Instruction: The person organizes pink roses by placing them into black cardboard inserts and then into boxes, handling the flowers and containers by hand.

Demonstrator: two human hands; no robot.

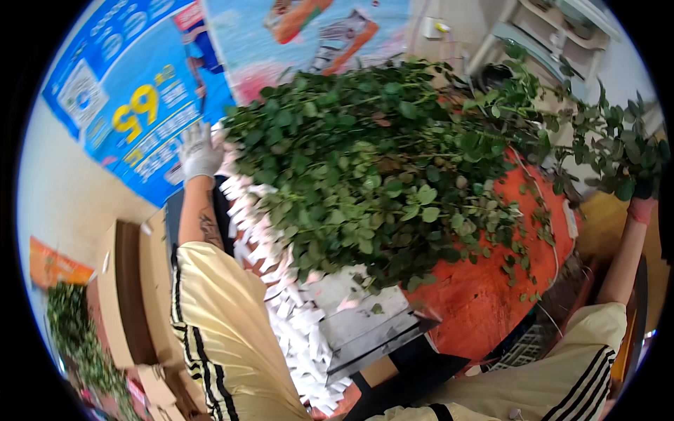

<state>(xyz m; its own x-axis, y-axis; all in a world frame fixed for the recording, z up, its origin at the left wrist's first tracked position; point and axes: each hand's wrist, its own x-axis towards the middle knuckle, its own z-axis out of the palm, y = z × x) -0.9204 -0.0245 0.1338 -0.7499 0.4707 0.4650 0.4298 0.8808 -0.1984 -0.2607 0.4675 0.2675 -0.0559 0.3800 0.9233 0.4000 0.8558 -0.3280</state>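
My left hand [200, 151] in a white glove reaches up beside the end of a large heap of leafy rose stems [365, 175], its fingers stretched and apart near the paper-wrapped flower heads [277, 274]. At the far right, my right hand [640, 203], with a red cuff and mostly hidden by foliage, grips a spray of leafy stems [607, 151]. The heap lies on an orange-red table [477, 288], over a grey metal plate [358, 323], with a row of white and pale pink wrapped heads along its left side.
A blue poster [119, 84] and a shoe picture [302, 28] hang behind, near a wall socket [432, 27]. A pale shelf rack [583, 49] stands back right. Cardboard boxes [151, 295] and more greenery [67, 330] are at left. A cable [551, 231] crosses the table's right.
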